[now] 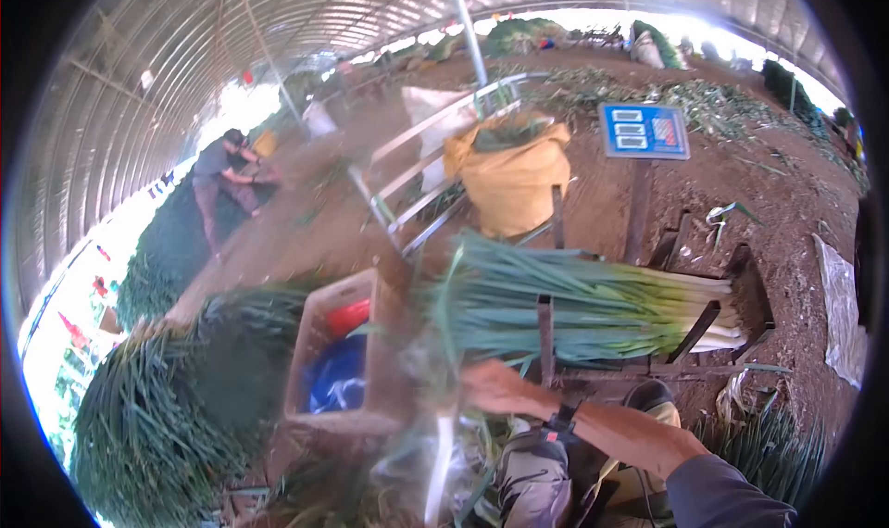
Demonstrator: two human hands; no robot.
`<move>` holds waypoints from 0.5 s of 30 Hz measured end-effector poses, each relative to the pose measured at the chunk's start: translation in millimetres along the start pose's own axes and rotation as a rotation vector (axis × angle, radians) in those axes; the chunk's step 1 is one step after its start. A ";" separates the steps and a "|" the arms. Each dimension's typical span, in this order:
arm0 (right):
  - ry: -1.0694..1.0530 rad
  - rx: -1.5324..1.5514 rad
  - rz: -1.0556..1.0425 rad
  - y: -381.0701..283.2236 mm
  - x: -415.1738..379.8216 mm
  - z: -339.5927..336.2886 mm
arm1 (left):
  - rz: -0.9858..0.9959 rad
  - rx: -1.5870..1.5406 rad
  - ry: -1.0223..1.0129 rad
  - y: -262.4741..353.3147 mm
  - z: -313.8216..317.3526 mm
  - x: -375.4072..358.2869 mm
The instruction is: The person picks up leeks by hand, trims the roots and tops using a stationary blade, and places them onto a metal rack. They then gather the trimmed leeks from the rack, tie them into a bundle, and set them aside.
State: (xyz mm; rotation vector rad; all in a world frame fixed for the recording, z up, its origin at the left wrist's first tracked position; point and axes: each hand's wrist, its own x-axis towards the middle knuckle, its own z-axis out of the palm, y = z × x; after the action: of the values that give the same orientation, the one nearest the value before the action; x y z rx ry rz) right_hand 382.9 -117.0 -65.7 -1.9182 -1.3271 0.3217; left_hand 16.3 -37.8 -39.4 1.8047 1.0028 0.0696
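From the lower right my right hand [500, 388] reaches in, a dark band on its wrist. Its fingers are blurred but look closed round a long leek [442, 468], leaves upward and white stalk down. Just beyond, a pile of leeks [583, 306] lies sideways in a dark metal rack [544, 343], green leaves to the left and white ends to the right. My left hand is not in view.
Left of my hand is a crate [294, 380] with red and blue things inside. A big leek heap [176, 408] lies farther left. Ahead stand a yellow sack [514, 183], a metal frame [394, 218] and a blue scale display [644, 132]. Another person [218, 181] bends at the back left.
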 end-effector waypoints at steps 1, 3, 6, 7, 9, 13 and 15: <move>0.064 0.138 0.165 -23.1 -6.9 -18.2 | 0.016 0.072 0.019 7.3 2.6 -5.9; 0.192 0.287 0.212 24.5 -1.5 -1.9 | 0.015 0.061 -0.055 -4.3 -3.7 -12.2; 0.431 0.295 0.362 23.0 -1.2 -34.4 | -0.035 -0.080 -0.039 -28.2 -10.0 -26.5; 0.522 -0.023 0.274 41.0 6.4 -33.6 | -0.073 -0.055 0.015 -44.9 -11.8 -24.9; 0.254 -0.038 0.306 4.4 -5.2 -54.3 | -0.157 -0.009 0.119 -79.8 -9.7 -9.1; -0.244 -0.347 0.138 -13.6 -29.5 -36.5 | -0.091 -0.451 0.039 -66.6 -6.9 53.7; -0.344 -0.391 0.114 0.4 -44.4 -24.1 | 0.063 0.238 0.147 1.1 8.3 83.5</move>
State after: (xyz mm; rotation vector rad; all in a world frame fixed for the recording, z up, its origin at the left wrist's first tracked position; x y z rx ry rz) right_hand 378.5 -166.9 -59.0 -2.3482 -1.5970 0.4956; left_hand 75.2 10.6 -74.4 2.0726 1.0953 0.1278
